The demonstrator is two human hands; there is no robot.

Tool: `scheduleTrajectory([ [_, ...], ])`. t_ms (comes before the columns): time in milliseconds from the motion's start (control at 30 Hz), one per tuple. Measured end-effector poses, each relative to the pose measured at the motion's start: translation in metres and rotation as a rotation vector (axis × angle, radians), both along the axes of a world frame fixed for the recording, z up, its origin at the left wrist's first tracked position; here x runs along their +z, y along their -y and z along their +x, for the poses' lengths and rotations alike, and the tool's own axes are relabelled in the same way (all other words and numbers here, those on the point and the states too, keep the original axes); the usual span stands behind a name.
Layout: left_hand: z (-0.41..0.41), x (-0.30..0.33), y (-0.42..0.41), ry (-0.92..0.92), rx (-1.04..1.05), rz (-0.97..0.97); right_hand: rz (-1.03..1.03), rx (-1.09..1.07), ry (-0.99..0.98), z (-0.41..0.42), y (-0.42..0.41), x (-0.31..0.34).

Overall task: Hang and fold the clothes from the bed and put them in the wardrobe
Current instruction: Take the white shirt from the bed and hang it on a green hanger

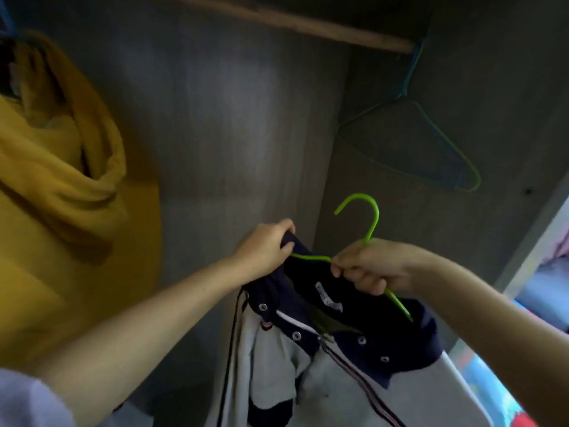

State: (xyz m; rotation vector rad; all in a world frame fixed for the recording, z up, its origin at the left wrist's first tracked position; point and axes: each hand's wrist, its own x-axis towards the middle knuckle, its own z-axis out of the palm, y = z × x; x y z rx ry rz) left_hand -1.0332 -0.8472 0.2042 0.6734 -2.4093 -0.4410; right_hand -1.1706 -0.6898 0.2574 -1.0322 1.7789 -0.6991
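Inside the wardrobe [234, 118], both hands hold a navy and grey jacket [332, 349] on a green hanger [368, 229]. The left hand [264, 251] pinches the navy collar at the hanger's left arm. The right hand [369, 266] is curled round the hanger just below its hook, which points up and left. The jacket hangs down in the near middle, its snap buttons showing. A yellow garment [61, 186] hangs at the far left. Two bare hangers [431, 149], green and blue, hang from the wooden rail [308, 23] at the far right.
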Motion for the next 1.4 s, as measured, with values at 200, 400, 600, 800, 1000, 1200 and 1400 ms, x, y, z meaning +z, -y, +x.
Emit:
scheduleTrajectory([
  [200, 0.027, 0.020, 0.004, 0.151, 0.242, 0.013, -0.012, -0.105, 0.367, 0.024, 0.060, 0.026],
  [400, 0.057, 0.056, -0.061, -0.155, -0.092, 0.423, -0.233, -0.055, 0.618, 0.080, 0.141, 0.087],
  [600, 0.104, 0.134, -0.026, -0.287, 0.262, 0.242, -0.403, 0.177, 0.348, 0.156, 0.194, 0.162],
  [800, 0.166, 0.184, 0.015, -0.357, 0.521, -0.136, -0.831, 0.290, -0.200, 0.217, 0.224, 0.220],
  [1000, 0.202, 0.200, 0.075, -0.069, 0.964, -0.393, -0.769, 0.495, -1.020, 0.266, 0.271, 0.228],
  [1200, 0.246, 0.162, 0.093, 0.368, 1.136, -0.559, -0.793, 0.595, -0.875, 0.302, 0.314, 0.186],
  [1400, 0.247, 0.168, 0.090, 0.474, 1.161, -0.624, -0.864, 0.590, -0.483, 0.298, 0.325, 0.175],
])
